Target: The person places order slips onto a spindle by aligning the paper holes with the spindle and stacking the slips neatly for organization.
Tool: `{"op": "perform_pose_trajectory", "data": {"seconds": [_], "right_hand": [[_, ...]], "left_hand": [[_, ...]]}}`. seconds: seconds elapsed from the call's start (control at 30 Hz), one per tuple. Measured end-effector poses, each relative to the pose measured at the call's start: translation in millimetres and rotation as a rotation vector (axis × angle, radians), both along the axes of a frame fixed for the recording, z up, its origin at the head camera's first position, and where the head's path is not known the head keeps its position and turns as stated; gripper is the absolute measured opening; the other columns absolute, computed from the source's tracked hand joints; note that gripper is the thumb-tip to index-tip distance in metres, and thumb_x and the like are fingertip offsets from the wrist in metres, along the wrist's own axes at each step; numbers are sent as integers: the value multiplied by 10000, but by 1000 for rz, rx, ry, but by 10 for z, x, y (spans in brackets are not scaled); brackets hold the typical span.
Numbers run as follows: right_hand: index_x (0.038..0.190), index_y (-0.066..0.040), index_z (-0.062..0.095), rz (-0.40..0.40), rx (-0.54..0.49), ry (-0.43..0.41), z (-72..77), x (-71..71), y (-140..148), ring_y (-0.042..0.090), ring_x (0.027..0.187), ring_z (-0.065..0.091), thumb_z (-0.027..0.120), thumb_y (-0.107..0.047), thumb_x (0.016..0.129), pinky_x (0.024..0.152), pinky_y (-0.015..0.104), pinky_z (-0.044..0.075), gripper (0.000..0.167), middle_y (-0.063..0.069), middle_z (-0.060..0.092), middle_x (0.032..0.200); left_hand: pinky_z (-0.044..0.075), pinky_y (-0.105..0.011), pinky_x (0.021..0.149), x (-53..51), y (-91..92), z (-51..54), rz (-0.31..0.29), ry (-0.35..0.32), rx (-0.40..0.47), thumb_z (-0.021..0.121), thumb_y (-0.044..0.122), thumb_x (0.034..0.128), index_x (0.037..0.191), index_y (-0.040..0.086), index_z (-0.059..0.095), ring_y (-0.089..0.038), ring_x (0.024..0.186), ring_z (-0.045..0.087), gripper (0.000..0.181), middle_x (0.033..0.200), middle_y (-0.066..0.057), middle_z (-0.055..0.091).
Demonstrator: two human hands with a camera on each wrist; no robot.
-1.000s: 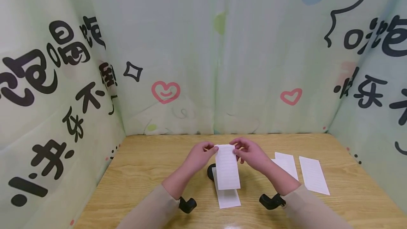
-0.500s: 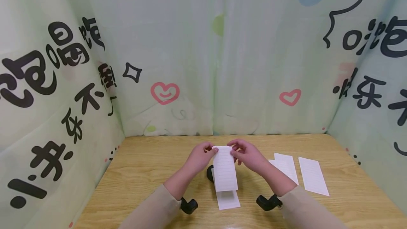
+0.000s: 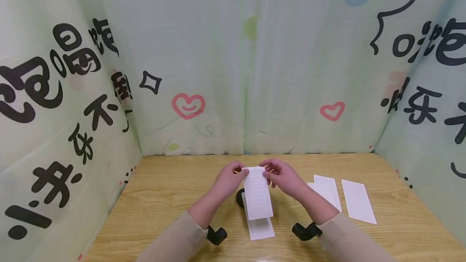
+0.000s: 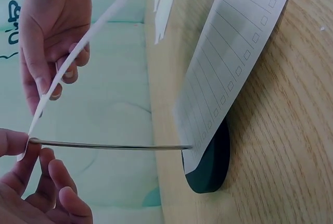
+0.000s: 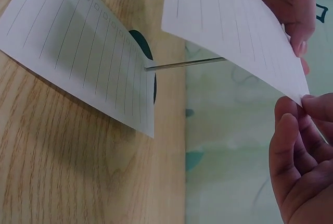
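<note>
A lined white paper slip [image 3: 257,193] is held up by both hands at its far edge. My left hand [image 3: 231,179] pinches its left corner and my right hand [image 3: 282,178] its right corner. Below it stands a bill spike, with a round black base [image 3: 240,198] and a thin upright metal rod [image 4: 109,146]. In the left wrist view, the rod's top meets the held slip beside my left fingertips; whether it pierces the paper I cannot tell. Another lined slip [image 4: 234,62], printed with small checkboxes, is pierced by the rod and sits tilted low over the base.
More white slips lie on the wooden table [image 3: 174,189] at the right: one slip [image 3: 359,201] by itself, and overlapping slips [image 3: 329,189] partly behind my right forearm. Printed curtains [image 3: 218,72] enclose the back and both sides.
Both hands and the held slip have shifted slightly left toward the spike, mostly in the first half second. Since then they are nearly still. The lower slip stays in place.
</note>
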State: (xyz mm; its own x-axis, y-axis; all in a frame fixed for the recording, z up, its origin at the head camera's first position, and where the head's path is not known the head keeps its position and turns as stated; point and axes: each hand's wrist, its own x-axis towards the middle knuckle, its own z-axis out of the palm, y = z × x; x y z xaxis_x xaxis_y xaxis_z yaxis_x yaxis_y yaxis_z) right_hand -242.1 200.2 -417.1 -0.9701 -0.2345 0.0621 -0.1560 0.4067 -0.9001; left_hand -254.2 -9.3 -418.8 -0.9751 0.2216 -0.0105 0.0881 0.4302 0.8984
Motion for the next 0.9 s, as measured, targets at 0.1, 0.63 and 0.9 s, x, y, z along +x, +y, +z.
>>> {"op": "perform_pose_trajectory", "data": {"seconds": [0.1, 0.63, 0.9], "right_hand": [[1242, -42, 598, -6, 9, -4, -10, 0, -5, 225, 738, 599, 601, -78, 985, 641, 379, 536, 259, 109, 591, 970], [1240, -31, 601, -3, 11, 12, -19, -9, 0, 367, 820, 604, 609, -89, 983, 653, 372, 526, 264, 105, 606, 954], [1238, -33, 604, -9, 22, 11, -47, -29, -6, 380, 837, 606, 611, -93, 982, 677, 407, 534, 263, 99, 609, 943]], "left_hand": [[455, -350, 714, 9, -5, -3, -2, -4, 7, 613, 296, 985, 957, 142, 637, -223, 868, 539, 159, 990, -26, 594], [447, -336, 705, 20, -47, -66, 5, -27, 72, 606, 316, 992, 1046, 139, 664, -264, 900, 582, 193, 946, -33, 609], [462, -349, 724, 19, -59, -62, 11, -29, 76, 597, 283, 997, 1025, 146, 664, -305, 944, 591, 155, 952, -27, 606]]}}
